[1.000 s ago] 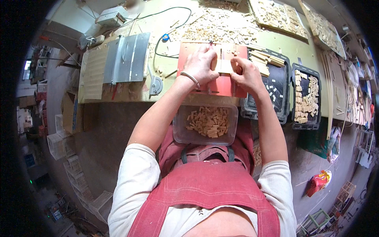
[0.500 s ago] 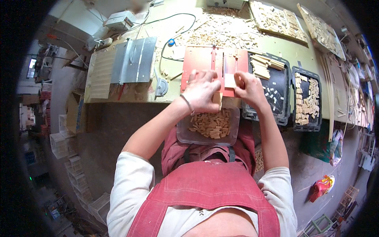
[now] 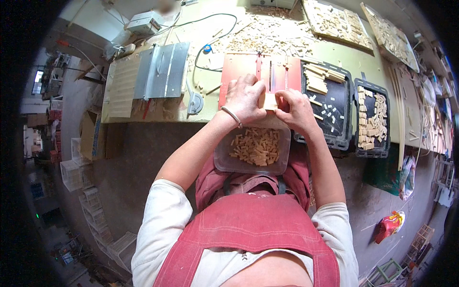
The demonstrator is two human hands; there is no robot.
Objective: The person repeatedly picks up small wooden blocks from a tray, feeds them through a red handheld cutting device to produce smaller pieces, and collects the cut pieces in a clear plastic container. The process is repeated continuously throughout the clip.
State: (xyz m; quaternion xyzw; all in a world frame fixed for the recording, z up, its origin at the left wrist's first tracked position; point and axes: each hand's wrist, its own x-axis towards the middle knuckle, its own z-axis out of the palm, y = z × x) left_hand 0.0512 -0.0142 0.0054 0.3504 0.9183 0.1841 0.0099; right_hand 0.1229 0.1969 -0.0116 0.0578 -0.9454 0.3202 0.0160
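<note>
Both my hands meet at the near edge of a red saw table (image 3: 236,67) with a thin blade in its slot (image 3: 272,79). Between them is a small pale wooden block (image 3: 269,101), just in front of the blade. My left hand (image 3: 245,99) is closed at the block's left side, its thumb low and its other fingers over the red plate. My right hand (image 3: 295,111) pinches the right side with thumb and fingertips. The fingers partly cover the block. Below, a clear plastic tub (image 3: 224,161) on my lap holds many small wooden pieces (image 3: 258,147).
To the right stand a black tray (image 3: 330,140) with wooden strips and another black tray (image 3: 371,154) with small blocks. A grey metal saw table (image 3: 165,71) and a protractor gauge (image 3: 195,103) lie left. Wood offcuts (image 3: 267,36) are heaped behind; a cable (image 3: 205,15) curves across the bench.
My right hand has moved left and nearer, drawing its wooden piece back from beside the blade. My left hand has shifted slightly, and the hands now meet at the block.
</note>
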